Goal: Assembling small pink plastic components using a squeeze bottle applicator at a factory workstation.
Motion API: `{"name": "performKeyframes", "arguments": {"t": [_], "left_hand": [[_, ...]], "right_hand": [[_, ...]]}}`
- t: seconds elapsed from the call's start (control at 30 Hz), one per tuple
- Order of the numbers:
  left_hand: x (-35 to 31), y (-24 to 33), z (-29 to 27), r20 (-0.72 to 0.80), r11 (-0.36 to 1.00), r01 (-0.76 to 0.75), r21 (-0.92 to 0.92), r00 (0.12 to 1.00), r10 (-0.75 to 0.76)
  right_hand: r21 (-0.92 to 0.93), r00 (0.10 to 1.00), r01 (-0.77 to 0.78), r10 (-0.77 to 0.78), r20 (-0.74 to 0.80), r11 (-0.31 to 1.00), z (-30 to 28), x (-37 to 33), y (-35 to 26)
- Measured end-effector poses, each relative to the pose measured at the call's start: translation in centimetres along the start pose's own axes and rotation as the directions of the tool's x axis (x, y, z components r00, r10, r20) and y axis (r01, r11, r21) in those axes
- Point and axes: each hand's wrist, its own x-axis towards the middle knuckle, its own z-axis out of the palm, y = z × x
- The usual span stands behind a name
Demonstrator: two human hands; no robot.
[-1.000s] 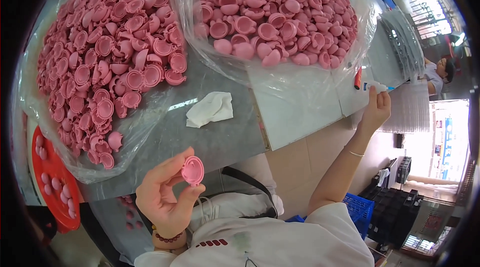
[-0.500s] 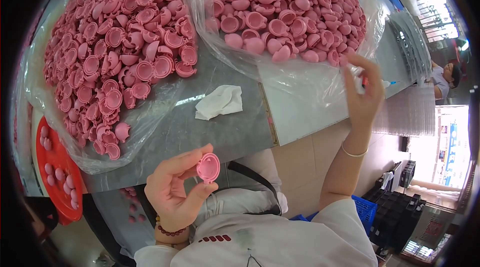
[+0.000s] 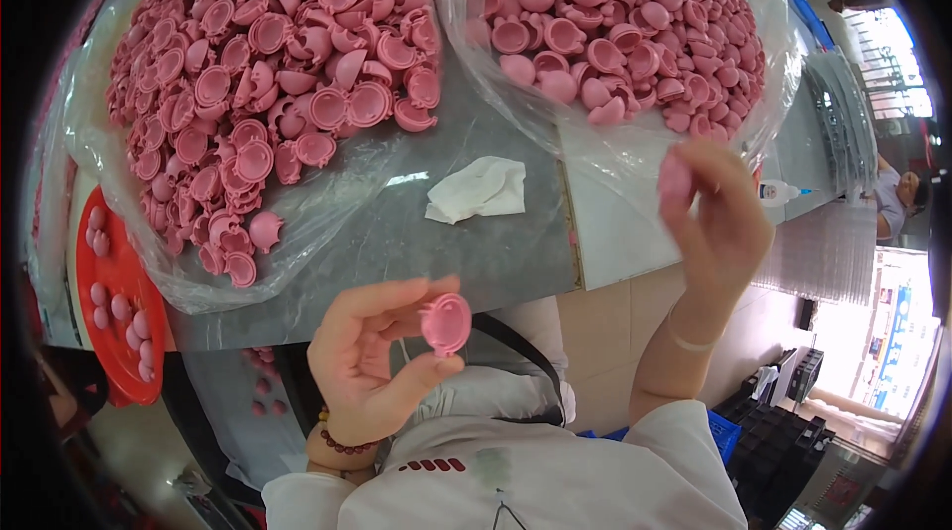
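My left hand (image 3: 362, 356) pinches a round pink plastic half-shell (image 3: 446, 324) between thumb and fingers, its hollow side facing up toward me. Off to the right, my right hand (image 3: 729, 218) is raised, smeared by motion. A second pink shell piece (image 3: 675, 181) sits at its fingertips, its details blurred. Beyond that hand lies a heap of pink shell pieces (image 3: 615, 24) on clear plastic. A larger heap of hollow pink half-shells (image 3: 268, 44) spreads over another plastic sheet at the left.
A crumpled white tissue (image 3: 478, 190) lies on the grey tabletop (image 3: 416, 247). At the left edge a red tray (image 3: 119, 361) carries several pink balls. A small white bottle with a blue tip (image 3: 780, 194) is beyond my right hand. Black crates (image 3: 773, 441) stand lower right.
My right hand has drawn back from the right heap's near edge, bringing a pink shell piece toward me. My left hand still holds its half-shell. The whole view has shifted slightly.
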Motion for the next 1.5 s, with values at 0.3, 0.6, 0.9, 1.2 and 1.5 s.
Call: {"name": "performKeyframes", "arguments": {"t": [0.3, 0.6, 0.9, 1.2, 1.5], "left_hand": [[0.6, -1.1, 0.3, 0.196, 1.000, -0.017, -0.005, 0.981, 0.018], [0.6, -1.2, 0.5, 0.213, 1.000, 0.002, -0.024, 0.977, 0.003], [0.7, -1.3, 0.6, 0.237, 0.998, 0.039, -0.057, 0.971, -0.025], [1.1, -1.2, 0.5, 0.247, 0.986, 0.113, -0.120, 0.966, -0.081], [0.9, -1.6, 0.2, 0.190, 0.969, 0.188, -0.161, 0.969, -0.156]], "right_hand": [[0.408, 0.950, 0.088, -0.199, 0.239, 0.909, 6.5, -3.8, -2.1], [0.442, 0.964, 0.090, -0.190, 0.187, 0.892, 6.6, -4.7, -1.8], [0.436, 0.964, 0.107, -0.201, 0.176, 0.894, 6.4, -4.8, -1.8], [0.237, 0.950, 0.293, -0.310, 0.037, 0.926, 7.3, -6.2, -2.6], [0.186, 0.944, 0.307, -0.324, 0.069, 0.933, 6.0, -6.5, -2.1]]}}
